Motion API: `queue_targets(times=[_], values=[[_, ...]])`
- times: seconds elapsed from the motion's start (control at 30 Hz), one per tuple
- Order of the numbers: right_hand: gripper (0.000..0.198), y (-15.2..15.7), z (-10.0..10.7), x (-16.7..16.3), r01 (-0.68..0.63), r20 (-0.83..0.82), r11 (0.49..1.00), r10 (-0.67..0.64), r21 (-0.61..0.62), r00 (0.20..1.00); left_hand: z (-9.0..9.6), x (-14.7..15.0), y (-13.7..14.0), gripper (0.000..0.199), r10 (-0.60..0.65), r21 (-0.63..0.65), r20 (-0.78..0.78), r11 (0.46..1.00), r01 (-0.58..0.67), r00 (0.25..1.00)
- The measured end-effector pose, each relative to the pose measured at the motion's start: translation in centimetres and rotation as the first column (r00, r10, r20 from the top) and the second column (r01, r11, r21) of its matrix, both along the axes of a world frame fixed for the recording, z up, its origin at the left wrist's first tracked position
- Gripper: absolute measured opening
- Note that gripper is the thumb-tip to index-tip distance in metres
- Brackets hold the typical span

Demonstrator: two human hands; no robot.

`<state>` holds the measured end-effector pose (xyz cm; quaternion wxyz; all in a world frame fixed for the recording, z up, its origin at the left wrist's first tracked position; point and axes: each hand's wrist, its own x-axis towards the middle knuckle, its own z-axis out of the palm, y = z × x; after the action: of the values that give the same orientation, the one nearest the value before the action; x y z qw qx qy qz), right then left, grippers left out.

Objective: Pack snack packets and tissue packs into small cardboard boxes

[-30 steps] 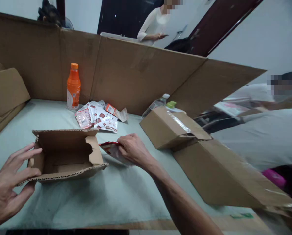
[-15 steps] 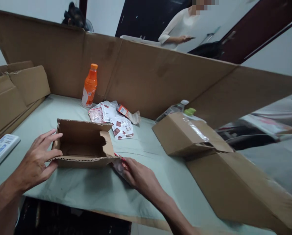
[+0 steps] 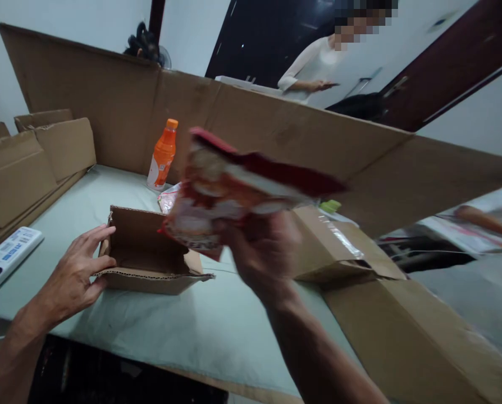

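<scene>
My left hand [image 3: 80, 266] grips the left end of an open cardboard box [image 3: 150, 283], thumb outside the near wall and fingers at the left wall. The box stands on the pale green cloth with its open top facing me; the inside that shows holds nothing. In my right hand [image 3: 261, 252] is a red and white snack bag [image 3: 234, 191], blurred by motion and raised above the box's right end. My right fingers are closed on its lower edge. The bag hides most of the packets behind it; one pink and white packet [image 3: 169, 197] peeks out.
An orange drink bottle [image 3: 163, 154] stands against the tall cardboard wall [image 3: 183, 95]. Cardboard boxes sit at left [image 3: 15, 174] and right [image 3: 402, 325]. A white power bank [image 3: 12, 255] lies at the left. Beyond the wall stands a person in a white top [image 3: 312, 64].
My right hand has lifted the snack bag from the cloth beside the box's right end up into the air. My left hand stays on the box. The view has shifted slightly.
</scene>
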<state>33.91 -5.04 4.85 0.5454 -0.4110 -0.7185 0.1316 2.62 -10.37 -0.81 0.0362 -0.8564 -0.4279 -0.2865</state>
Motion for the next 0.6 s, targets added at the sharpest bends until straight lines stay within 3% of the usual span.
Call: queue_targets(times=[0.07, 0.13, 0.27, 0.4, 0.47, 0.6], values=[[0.017, 1.1, -0.4, -2.6, -0.145, 0.123, 0.988, 0.150, -0.052, 0.981, -0.1, 0.2, 0.0, 0.026, 0.030, 0.017, 0.013, 0.999, -0.030, 0.999], [0.011, 1.8, -0.5, -3.9, -0.224, 0.329, 0.968, 0.250, -0.115, 0.911, -0.3, 0.4, -0.1, 0.025, 0.063, 0.022, 0.027, 0.998, -0.064, 0.998], [0.010, 1.9, 0.8, -4.4, -0.143, 0.683, 0.946, 0.310, -0.291, 0.661, -0.5, 0.9, 0.0, 0.024, 0.065, 0.017, 0.040, 0.998, -0.065, 0.997], [0.019, 1.9, 2.7, -5.0, -0.101, 0.784, 0.916, 0.387, -0.389, 0.486, -0.8, 1.2, 0.5, 0.023, 0.087, 0.028, 0.044, 0.996, -0.088, 0.995], [0.018, 2.0, 3.0, -5.2, -0.103, 0.772, 0.919, 0.377, -0.380, 0.512, -0.9, 1.3, 0.6, 0.024, 0.100, 0.043, 0.043, 0.994, -0.102, 0.994], [0.015, 2.9, 2.0, -5.5, -0.106, 0.560, 0.957, 0.246, -0.271, 0.791, -0.7, 1.9, 0.5, 0.022, 0.115, 0.060, 0.019, 0.991, -0.116, 0.993]])
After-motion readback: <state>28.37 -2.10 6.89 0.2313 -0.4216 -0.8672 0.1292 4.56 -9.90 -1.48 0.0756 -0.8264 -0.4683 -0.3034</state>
